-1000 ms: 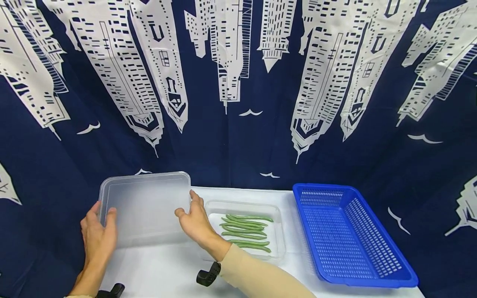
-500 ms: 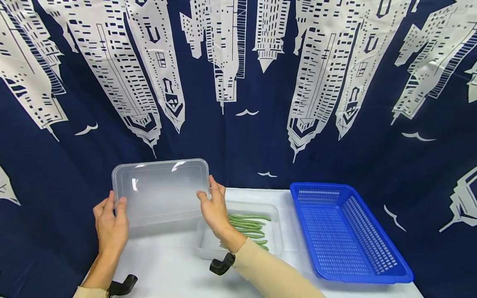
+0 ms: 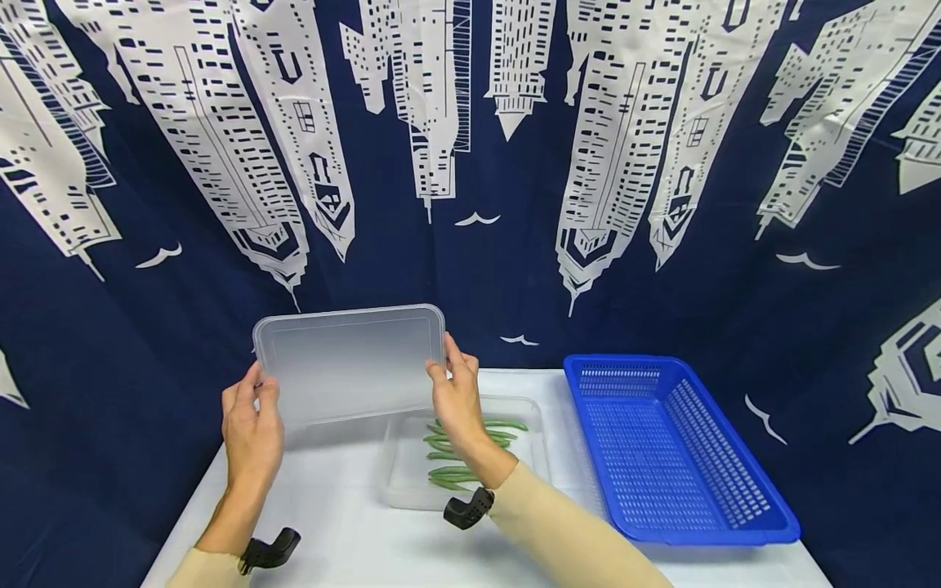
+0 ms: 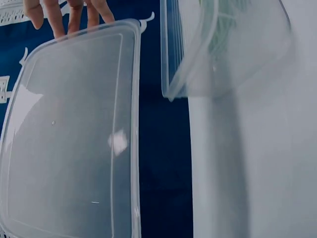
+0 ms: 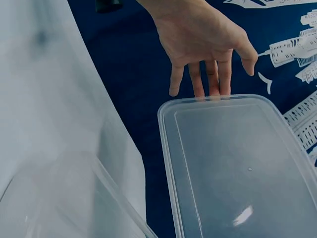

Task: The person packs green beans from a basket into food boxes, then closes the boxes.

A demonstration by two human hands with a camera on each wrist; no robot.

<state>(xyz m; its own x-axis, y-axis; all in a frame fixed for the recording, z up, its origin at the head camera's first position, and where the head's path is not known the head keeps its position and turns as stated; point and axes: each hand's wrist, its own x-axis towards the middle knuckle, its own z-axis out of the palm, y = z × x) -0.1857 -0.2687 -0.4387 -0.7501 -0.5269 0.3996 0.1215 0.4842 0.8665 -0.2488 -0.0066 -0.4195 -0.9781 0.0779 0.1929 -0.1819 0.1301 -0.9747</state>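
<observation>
A translucent plastic lid (image 3: pixel 353 359) is raised upright and slightly tilted, carried by its two short ends. My left hand (image 3: pixel 250 433) supports the left end and my right hand (image 3: pixel 459 404) the right end, fingers fairly straight. In the right wrist view the left hand (image 5: pixel 200 39) has its fingertips at the lid's edge, its thumb standing off to the side. The left wrist view has the right hand (image 4: pixel 69 15) likewise at the far end. Behind the right hand, a clear container (image 3: pixel 400 490) contains several green beans (image 3: pixel 507 424), partly covered by that hand.
A blue perforated basket (image 3: pixel 647 457) stands on the right side of the white table (image 3: pixel 345 523). Beyond the table's back edge hangs a dark blue cloth (image 3: pixel 478 286) with printed white buildings. Each wrist bears a small black camera (image 3: pixel 470 506).
Both hands have moved right and slightly up with the lid, bringing it nearer the bean container. The right hand and forearm now cover more of the beans. The lid's tilt varies a little.
</observation>
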